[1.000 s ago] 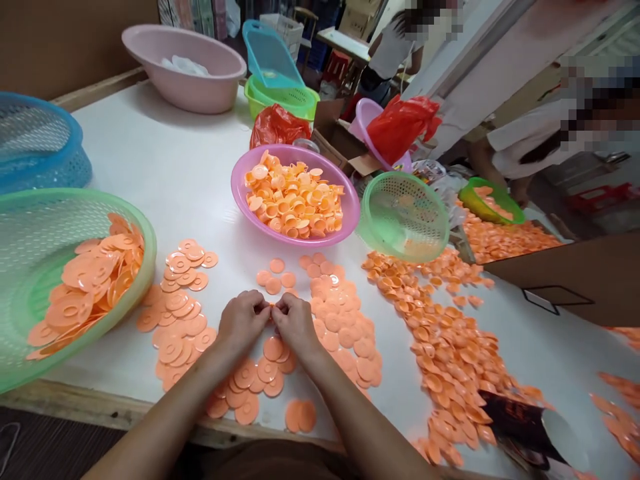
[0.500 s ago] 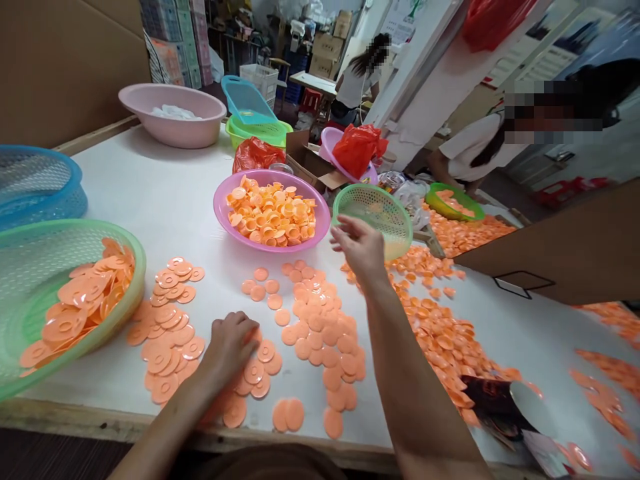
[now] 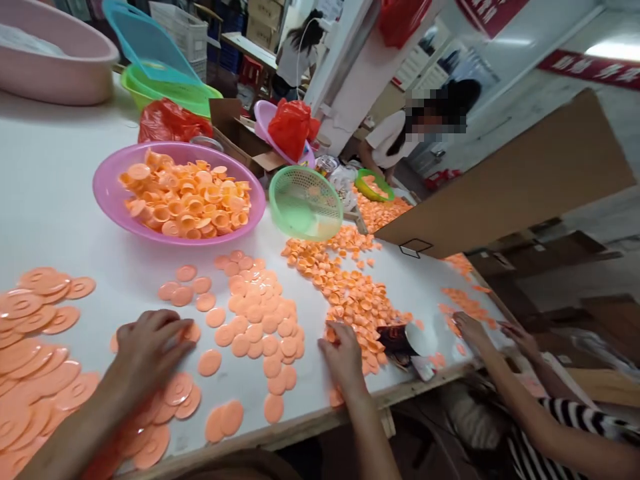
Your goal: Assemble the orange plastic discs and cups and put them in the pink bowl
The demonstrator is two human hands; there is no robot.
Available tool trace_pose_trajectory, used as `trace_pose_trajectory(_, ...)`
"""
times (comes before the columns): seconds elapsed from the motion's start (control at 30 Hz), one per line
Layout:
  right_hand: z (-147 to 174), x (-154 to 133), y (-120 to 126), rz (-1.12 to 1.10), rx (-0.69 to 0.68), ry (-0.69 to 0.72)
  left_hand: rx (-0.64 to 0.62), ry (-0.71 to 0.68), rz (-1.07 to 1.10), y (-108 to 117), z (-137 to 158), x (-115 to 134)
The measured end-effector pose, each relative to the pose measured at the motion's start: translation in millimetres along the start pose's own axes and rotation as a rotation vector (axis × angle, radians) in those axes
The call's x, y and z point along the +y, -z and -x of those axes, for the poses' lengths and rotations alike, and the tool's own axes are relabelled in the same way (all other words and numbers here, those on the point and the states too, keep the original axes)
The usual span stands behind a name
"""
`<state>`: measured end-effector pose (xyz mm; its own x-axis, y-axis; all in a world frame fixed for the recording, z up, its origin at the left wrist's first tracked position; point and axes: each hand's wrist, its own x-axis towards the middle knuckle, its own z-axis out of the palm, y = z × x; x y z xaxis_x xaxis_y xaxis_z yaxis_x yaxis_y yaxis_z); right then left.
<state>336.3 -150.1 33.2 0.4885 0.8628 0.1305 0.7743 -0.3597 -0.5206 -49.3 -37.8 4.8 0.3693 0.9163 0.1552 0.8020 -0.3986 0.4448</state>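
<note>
Curving left hand (image 3: pixel 150 347): I see its fingers half spread and bent over the ringed discs (image 3: pixel 183 390), tips beside a small disc (image 3: pixel 191 331); I cannot tell whether they grip one. It was over this same patch half a second ago.
Right hand (image 3: pixel 345 357): I have it at the near edge of the cup heap (image 3: pixel 357 300), thumb and forefinger bent close together; from my end I cannot tell whether a cup is pinched there. Half a second ago it was up near the green colander (image 3: pixel 300 217); a second ago its fingertips met the left hand's.
Plain discs (image 3: pixel 265 313): overlapping flat on the table between my two hands.
Co-worker's hands (image 3: pixel 473 330): by orange pieces at the right, newly come into my view.
Magenta basin (image 3: pixel 110 193): piled with orange cups, the load looking the same to me as before.
Green colander: just beside the magenta basin, beyond the cup heap.
Cardboard box (image 3: pixel 270 160): flaps open, between a red bag (image 3: pixel 173 121) and a purple basin (image 3: pixel 267 117) bearing more red plastic.
Pale pink tub (image 3: pixel 90 80): white plastic inside, its left side now cut off from my view.
Lime basket (image 3: pixel 137 87): a blue basket (image 3: pixel 155 47) tilts up from it.
Green bowl (image 3: pixel 367 189): far back, holding orange pieces.
</note>
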Motion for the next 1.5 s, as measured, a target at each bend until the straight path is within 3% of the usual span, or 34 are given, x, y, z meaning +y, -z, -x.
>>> trace_pose_trajectory(0.27, -7, -12, 1, -0.057, -0.018, -0.135, 0.063, 0.082, 0.017, 2, 10, -14)
trace_pose_trajectory(0.43, -7, -23, -3, -0.086, -0.145, -0.178, 0.03, 0.089, 0.08, 12, 9, -6)
trace_pose_trajectory(0.63, -10, -22, 3, -0.271, -0.311, -0.385, 0.051, 0.133, 0.113, 17, 8, 3)
trace_pose_trajectory(0.73, -6, -19, 6, -0.284, -0.373, -0.352, 0.052, 0.137, 0.118, 17, 9, 3)
trace_pose_trajectory(1.0, 2, -26, 10, -0.319, -0.361, -0.336, 0.134, 0.056, 0.061, 2, 12, -10)
trace_pose_trajectory(1.17, 5, -26, 6, -0.299, -0.348, -0.328, 0.083, 0.062, 0.1, 6, 12, -8)
trace_pose_trajectory(1.33, 9, -31, 11, -0.291, -0.477, -0.215, 0.082, 0.087, 0.115, 9, 13, -7)
trace_pose_trajectory(1.4, 8, -32, 15, -0.222, -0.433, -0.143, 0.097, 0.09, 0.112, 7, 13, -8)
trace_pose_trajectory(1.5, 2, -43, 18, -0.173, -0.306, -0.147, 0.093, 0.075, 0.123, 6, 14, -7)
